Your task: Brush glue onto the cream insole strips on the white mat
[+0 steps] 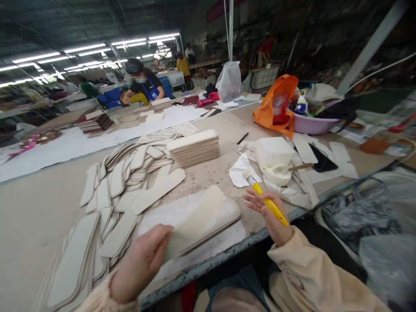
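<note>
Counts: yellow-handled flat brush, 1; thin pale translucent strip, 1; orange bag, 1; round lilac plastic basin, 1; loose off-white rounded panels, many, overlapping, exact number unreadable.

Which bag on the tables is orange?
The slumped bag against the purple basin. The upright translucent bag by the metal pole is whitish.
</note>
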Motion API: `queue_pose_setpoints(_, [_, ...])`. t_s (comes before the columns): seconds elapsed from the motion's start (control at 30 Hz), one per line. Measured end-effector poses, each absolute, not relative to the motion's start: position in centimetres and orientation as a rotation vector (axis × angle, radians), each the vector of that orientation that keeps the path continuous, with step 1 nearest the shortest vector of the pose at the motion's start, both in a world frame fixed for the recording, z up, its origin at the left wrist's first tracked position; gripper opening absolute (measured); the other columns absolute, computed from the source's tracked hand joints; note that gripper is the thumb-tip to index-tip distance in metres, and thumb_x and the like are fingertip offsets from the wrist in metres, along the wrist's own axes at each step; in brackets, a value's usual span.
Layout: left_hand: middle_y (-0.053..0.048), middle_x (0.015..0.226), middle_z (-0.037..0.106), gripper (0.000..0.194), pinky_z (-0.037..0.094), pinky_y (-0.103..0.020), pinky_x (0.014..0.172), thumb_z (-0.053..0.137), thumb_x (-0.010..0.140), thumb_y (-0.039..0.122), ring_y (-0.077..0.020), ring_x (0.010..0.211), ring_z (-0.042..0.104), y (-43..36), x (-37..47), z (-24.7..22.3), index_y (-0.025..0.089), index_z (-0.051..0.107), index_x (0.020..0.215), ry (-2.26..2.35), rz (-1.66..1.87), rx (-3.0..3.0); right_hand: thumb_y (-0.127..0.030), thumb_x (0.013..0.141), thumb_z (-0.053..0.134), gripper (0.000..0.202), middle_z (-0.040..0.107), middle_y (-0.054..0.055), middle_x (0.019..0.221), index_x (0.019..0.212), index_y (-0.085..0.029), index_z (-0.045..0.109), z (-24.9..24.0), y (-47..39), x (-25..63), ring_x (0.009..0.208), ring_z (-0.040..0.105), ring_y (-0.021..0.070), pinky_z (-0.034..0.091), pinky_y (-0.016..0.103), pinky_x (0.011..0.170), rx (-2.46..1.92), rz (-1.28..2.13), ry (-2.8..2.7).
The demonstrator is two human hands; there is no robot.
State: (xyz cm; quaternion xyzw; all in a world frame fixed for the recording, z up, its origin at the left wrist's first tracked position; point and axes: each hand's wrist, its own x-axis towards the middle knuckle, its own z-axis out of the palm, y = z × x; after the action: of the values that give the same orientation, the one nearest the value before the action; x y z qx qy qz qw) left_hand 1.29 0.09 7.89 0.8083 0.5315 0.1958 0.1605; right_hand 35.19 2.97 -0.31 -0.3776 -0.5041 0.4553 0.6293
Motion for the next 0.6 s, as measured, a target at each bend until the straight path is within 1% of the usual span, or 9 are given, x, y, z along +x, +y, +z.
queue_pose_setpoints(0.1, [-0.002,0.075,0.064,0.02,0.047,-0.024,0.066,0.041,0.088,0.03,-0.0163,0.07,0.06,-3.2,5.3,5.8,0.025,0.06,0.085,1.415,0.568,2.026,-0.045,0.082,0.061,0.033,0.05,0.012,0.133,0.1,-0.028,0.039,0.0,1.8,34.3,0.106,0.06,0.0264,0.052,0.045,0.084,-0.845,1.173,-1.146])
queue_pose_setpoints(0.17, [-0.003,0.075,0.064,0.019,0.046,-0.024,0.068,0.043,0.088,0.03,-0.0164,0.072,0.059,-4.3,7.0,4.4,0.025,0.061,0.083,1.417,0.625,1.883,-0.041,0.078,0.066,0.035,0.053,0.012,0.13,0.096,-0.027,0.04,0.0,1.0,33.8,0.101,0.063,0.0256,0.053,0.042,0.08,-0.896,1.223,-1.163])
queue_pose_setpoints(0.3, [-0.002,0.074,0.065,0.022,0.044,-0.024,0.066,0.046,0.088,0.032,-0.0155,0.07,0.058,-5.3,8.1,2.7,0.023,0.064,0.079,1.442,0.651,1.654,-0.037,0.075,0.069,0.033,0.068,0.009,0.104,0.086,-0.024,0.041,-0.3,0.1,33.3,0.083,0.066,0.0223,0.054,0.033,0.07,-1.058,1.248,-1.085])
queue_pose_setpoints(0.4, [-0.002,0.073,0.066,0.023,0.043,-0.024,0.064,0.05,0.085,0.035,-0.0154,0.068,0.058,-5.7,7.6,2.1,0.022,0.067,0.078,1.48,0.652,1.541,-0.035,0.074,0.069,0.034,0.07,0.006,0.093,0.081,-0.025,0.038,-0.6,0.4,33.4,0.071,0.065,0.0194,0.052,0.029,0.06,-1.1,1.31,-0.992])
queue_pose_setpoints(0.5, [-0.002,0.073,0.067,0.023,0.043,-0.024,0.064,0.052,0.084,0.036,-0.0159,0.069,0.058,-6.0,7.0,1.8,0.022,0.068,0.078,1.557,0.668,1.488,-0.043,0.075,0.066,0.036,0.069,0.008,0.092,0.081,-0.025,0.034,-0.9,1.0,33.8,0.07,0.066,0.0221,0.051,0.03,0.051,-1.063,1.377,-0.984])
queue_pose_setpoints(0.57, [-0.002,0.073,0.067,0.022,0.043,-0.025,0.065,0.053,0.083,0.037,-0.0164,0.069,0.058,-5.9,6.8,1.6,0.022,0.069,0.077,1.616,0.706,1.443,-0.048,0.075,0.064,0.037,0.067,0.011,0.096,0.084,-0.025,0.036,-1.3,1.1,34.0,0.074,0.066,0.0245,0.052,0.032,0.051,-1.042,1.355,-1.027])
queue_pose_setpoints(0.6, [-0.002,0.073,0.067,0.022,0.043,-0.025,0.065,0.055,0.082,0.037,-0.0168,0.07,0.058,-5.8,6.8,1.5,0.022,0.069,0.076,1.633,0.73,1.42,-0.048,0.074,0.065,0.037,0.067,0.01,0.096,0.085,-0.025,0.038,-1.5,1.1,34.0,0.073,0.065,0.0239,0.053,0.031,0.05,-1.064,1.316,-1.073])
